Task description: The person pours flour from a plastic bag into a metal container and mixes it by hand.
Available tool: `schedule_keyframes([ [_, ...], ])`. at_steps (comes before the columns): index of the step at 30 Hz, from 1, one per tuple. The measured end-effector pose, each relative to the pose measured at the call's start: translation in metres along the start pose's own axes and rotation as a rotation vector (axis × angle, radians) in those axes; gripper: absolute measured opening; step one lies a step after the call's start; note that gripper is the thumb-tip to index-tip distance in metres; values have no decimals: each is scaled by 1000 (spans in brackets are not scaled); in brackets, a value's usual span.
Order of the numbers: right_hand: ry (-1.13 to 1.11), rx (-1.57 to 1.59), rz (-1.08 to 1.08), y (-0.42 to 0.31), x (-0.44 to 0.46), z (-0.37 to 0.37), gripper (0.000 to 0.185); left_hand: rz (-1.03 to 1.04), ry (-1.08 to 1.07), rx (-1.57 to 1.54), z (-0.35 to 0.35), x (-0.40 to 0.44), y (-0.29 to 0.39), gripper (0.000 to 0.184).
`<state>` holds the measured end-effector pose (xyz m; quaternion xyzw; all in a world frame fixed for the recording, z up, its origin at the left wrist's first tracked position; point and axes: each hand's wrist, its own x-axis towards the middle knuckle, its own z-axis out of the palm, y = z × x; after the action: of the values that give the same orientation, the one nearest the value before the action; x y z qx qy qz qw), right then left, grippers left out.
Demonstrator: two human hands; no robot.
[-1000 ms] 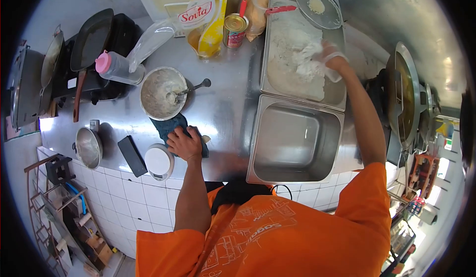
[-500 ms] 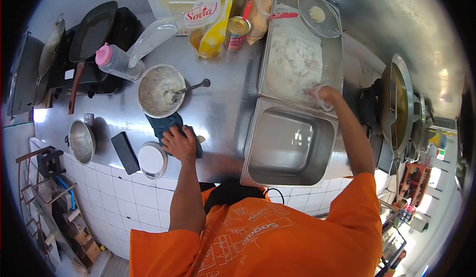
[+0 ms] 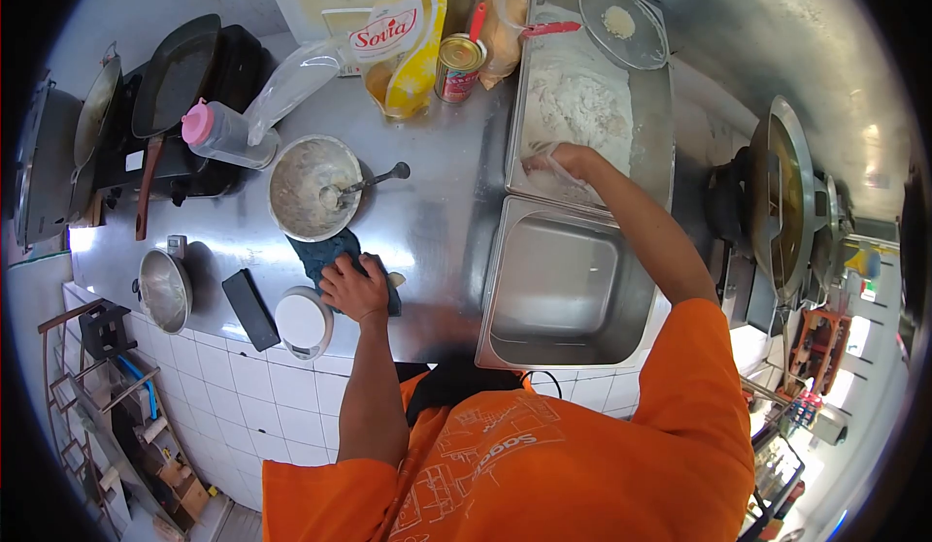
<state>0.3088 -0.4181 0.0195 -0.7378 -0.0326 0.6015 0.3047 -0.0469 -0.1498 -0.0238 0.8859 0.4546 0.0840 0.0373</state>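
Note:
My left hand lies on a crumpled dark cloth on the steel counter, fingers apart. A metal mixing bowl, coated inside with pale batter, stands just beyond it with a dark-handled spoon resting in it. My right hand, in a clear plastic glove, reaches into the near left part of a steel tray of flour. Its fingertips are blurred by the glove and the flour, so their grip does not show. A mesh strainer with a pale clump in it rests at the tray's far end.
A deep steel pan adjoins the flour tray on the near side. White kitchen scales, a black slab and a small metal bowl line the front left. A yellow pouch, a can and a pink-capped bottle stand behind.
My right hand has moved left across the near end of the flour tray, from its right corner to its left side. My left hand stays on the cloth.

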Motion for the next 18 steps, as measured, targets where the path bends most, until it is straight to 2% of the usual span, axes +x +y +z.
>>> schedule_keyframes([
  [3,-106,-167,-269,30,17,-24,48,-18,0,-11,1,1,1,33],
  [6,125,-247,-105,-4,-54,-28,46,-12,2,-13,1,0,1,32],
  [10,324,375,-189,54,-73,-110,42,-12,-17,1,-1,0,0,32],
  [12,244,560,-307,76,-63,-164,37,-9,-7,6,1,1,-1,31],
  [15,373,554,-275,18,-93,-137,50,6,48,-8,3,0,-1,31],
  [18,708,-164,-154,47,-22,-144,69,12,31,-5,-1,-4,1,31],
])
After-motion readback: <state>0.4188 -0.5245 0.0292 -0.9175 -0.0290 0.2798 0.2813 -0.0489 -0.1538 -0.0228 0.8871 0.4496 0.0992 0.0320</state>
